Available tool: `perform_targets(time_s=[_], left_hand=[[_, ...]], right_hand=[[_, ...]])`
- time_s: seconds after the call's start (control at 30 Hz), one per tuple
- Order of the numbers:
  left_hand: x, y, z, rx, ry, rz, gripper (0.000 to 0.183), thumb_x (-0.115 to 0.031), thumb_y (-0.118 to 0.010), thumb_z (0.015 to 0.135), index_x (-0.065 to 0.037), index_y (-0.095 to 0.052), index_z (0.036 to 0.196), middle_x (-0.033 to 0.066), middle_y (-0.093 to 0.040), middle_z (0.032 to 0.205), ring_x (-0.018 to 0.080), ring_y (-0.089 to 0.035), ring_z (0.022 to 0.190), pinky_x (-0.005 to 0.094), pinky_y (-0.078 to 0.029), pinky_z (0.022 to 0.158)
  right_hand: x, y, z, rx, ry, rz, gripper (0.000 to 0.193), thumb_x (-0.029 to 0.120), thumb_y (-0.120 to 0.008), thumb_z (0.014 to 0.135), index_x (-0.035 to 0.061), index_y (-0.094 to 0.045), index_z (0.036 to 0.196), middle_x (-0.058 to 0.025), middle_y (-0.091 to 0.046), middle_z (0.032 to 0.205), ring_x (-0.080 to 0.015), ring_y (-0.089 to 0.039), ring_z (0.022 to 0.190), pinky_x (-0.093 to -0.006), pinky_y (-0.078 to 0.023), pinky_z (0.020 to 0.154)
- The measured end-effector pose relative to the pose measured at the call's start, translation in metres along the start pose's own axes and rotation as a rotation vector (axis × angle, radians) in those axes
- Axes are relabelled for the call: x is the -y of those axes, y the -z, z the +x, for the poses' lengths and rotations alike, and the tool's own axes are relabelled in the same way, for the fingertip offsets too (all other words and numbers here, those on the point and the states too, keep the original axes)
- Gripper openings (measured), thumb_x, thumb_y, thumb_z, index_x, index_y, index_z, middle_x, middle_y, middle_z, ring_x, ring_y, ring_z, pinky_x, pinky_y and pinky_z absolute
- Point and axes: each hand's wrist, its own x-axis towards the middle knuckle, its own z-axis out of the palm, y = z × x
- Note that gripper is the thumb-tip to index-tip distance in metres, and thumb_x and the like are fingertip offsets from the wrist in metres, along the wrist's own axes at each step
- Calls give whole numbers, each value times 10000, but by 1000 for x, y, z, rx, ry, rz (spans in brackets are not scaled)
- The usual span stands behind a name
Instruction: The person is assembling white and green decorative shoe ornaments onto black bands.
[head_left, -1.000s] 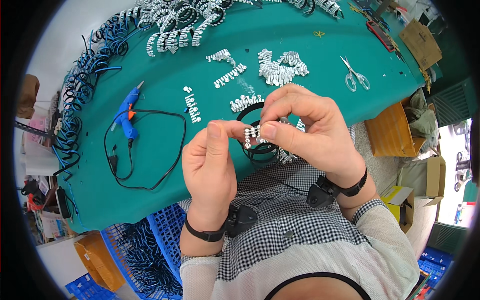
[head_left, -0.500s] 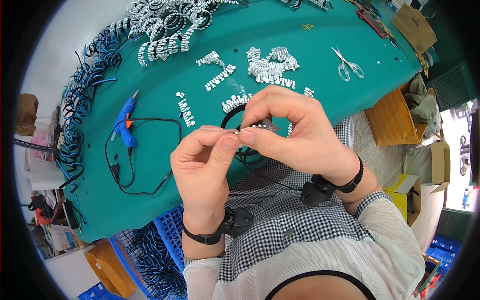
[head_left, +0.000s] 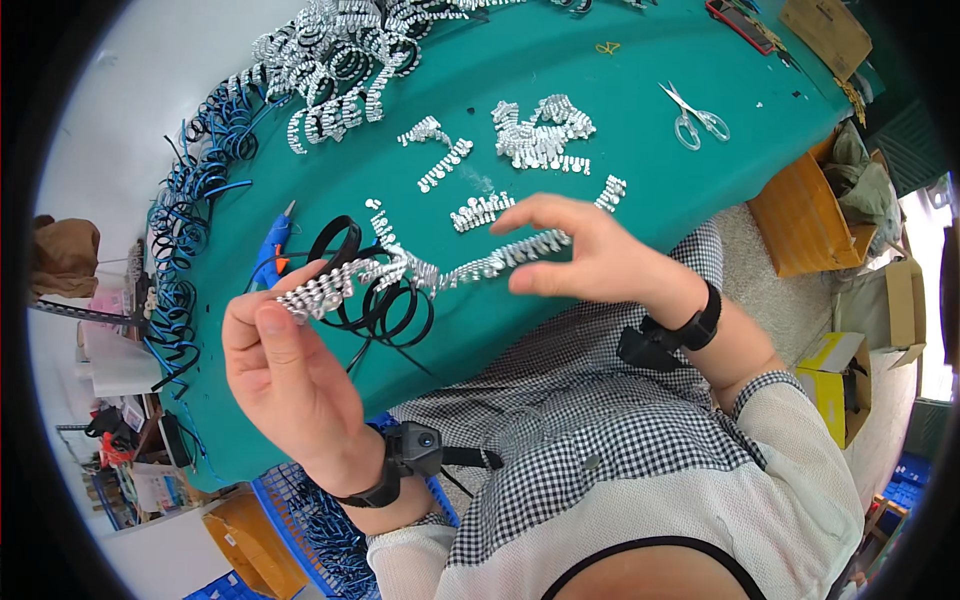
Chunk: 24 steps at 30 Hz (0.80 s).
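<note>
My left hand (head_left: 295,370) pinches one end of a silver beaded trim strip (head_left: 335,288) between thumb and fingers. A narrower run of silver trim stretches from there toward my right hand (head_left: 580,250). Its thumb and forefinger are spread apart, close to that far end, with nothing pinched between them. Loops of thin black band (head_left: 405,325) hang and curl just below the strip; whether they are joined to it I cannot tell. Partly hidden behind my left hand lies a blue glue gun (head_left: 274,250). Short silver trim pieces (head_left: 483,211) are spread on the table beyond.
On the green tabletop (head_left: 640,130) lie a heap of silver trim (head_left: 545,135), clear-handled scissors (head_left: 695,118) and a red-edged phone (head_left: 740,26). Coiled silver-and-black strips (head_left: 345,60) and blue-black coils (head_left: 180,270) line the far left edge. A blue basket (head_left: 290,500) stands below.
My hands were pinched together at the middle; now they are apart. The left has moved left with the trim strip, stretching it out, and the right has opened its fingers.
</note>
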Motion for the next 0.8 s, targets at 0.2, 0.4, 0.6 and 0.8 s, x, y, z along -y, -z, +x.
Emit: perform_targets(time_s=[0.2,0.4,0.6,0.8], left_hand=[[3,-11,-3,-27,-76,31,162,-146,-476,906,6,-494,855,107,-589,771,155,-583,678,292,-478,718],[0,-20,-8,-121,-119,162,182,-169,-452,917,-13,-470,824,67,-538,629,111,-492,497,204,-421,493],[8,-14,-6,-91,-13,61,168,-183,-460,918,-49,-464,817,9,-426,586,75,-368,427,224,-373,453],[11,-27,-13,-98,113,-54,134,-154,-460,914,-48,-450,833,7,-434,544,67,-351,362,217,-327,344]], right_hand=[[11,-35,6,-60,208,-104,394,239,-680,721,20,-573,1030,-136,-597,1011,-259,-558,975,-350,-427,833],[15,-25,3,6,108,212,115,90,-603,754,17,-573,838,-88,-579,923,-180,-561,849,-298,-429,749],[32,-1,-8,185,-122,709,122,71,-545,780,17,-473,697,-151,-551,1028,-210,-576,908,-308,-434,784],[37,9,-23,326,70,918,119,80,-532,771,-7,-495,699,-220,-507,1163,-194,-585,917,-325,-438,818]])
